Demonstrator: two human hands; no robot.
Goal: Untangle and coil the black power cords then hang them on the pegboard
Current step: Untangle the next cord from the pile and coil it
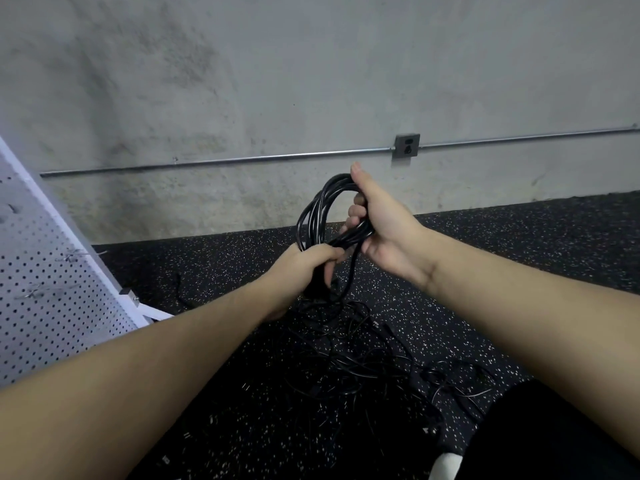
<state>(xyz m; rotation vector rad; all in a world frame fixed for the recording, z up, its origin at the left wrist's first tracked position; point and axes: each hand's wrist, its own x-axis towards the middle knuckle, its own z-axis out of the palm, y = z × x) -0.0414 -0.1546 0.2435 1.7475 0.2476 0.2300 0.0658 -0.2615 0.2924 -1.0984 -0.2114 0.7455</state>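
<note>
Gripping a coiled black power cord [317,211] in both hands above the floor: right hand [384,226] curled round the coil's upper right side with thumb pointing up, left hand [304,268] closed round its lower end, fingertips hidden beneath the strands. Trailing down from the coil into a tangled heap of black cords [363,358], hard to separate against the dark speckled rubber floor [519,271]. Leaning at far left, cut off by the frame, a white pegboard [41,282] with a few hooks. Behind, a grey concrete wall [311,81] carrying a metal conduit [242,159] and an outlet box [407,146].
</note>
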